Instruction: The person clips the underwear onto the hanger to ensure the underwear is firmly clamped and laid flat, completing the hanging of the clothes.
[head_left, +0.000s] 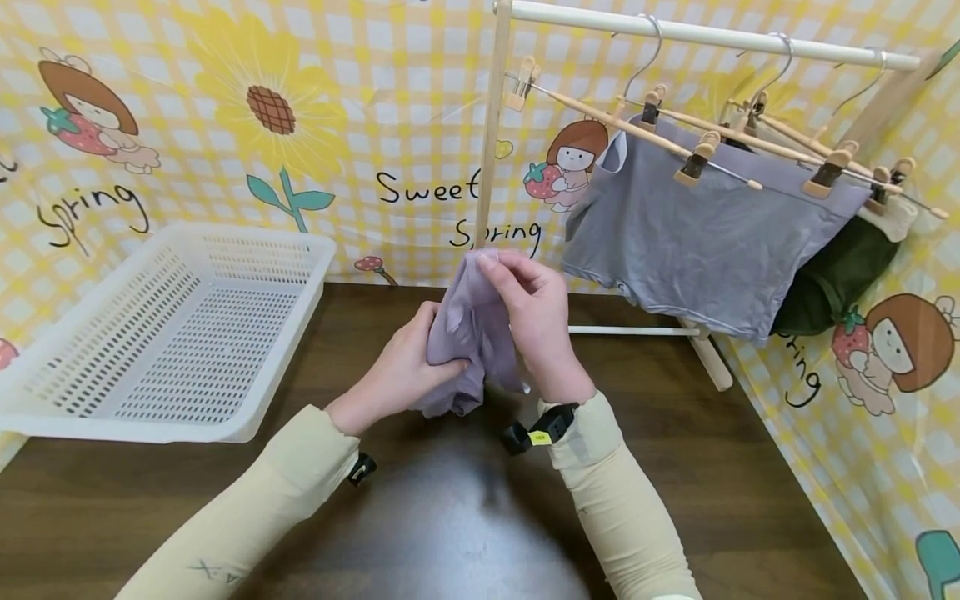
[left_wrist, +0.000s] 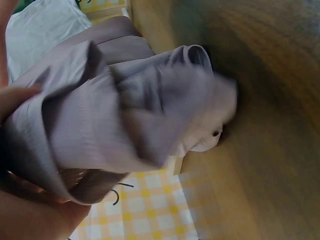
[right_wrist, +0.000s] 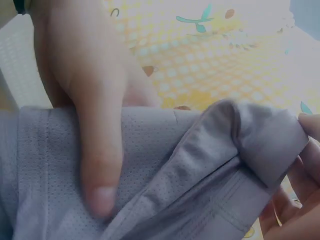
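Note:
Folded and bunched lilac underpants [head_left: 457, 325] hang between my two hands over the table. My left hand [head_left: 401, 358] grips their left side, thumb in front and fingers behind. At the top edge, my right hand [head_left: 532, 308] pinches the cloth between thumb and fingers. In the right wrist view, the left thumb [right_wrist: 102, 165] presses flat on the perforated fabric beside a stitched band, and the right fingertips [right_wrist: 310, 130] hold the folded band at the right. The loose lower part of the underpants [left_wrist: 185, 105] is blurred in the left wrist view.
A white plastic basket [head_left: 262, 400] stands on the dark wooden table [head_left: 420, 517] at the left. To the right, a rack [head_left: 697, 33] carries hangers with clips [head_left: 697, 158], grey underpants [head_left: 690, 225] and a dark green garment [head_left: 840, 275]. Checkered cloth [head_left: 397, 100] covers the walls behind.

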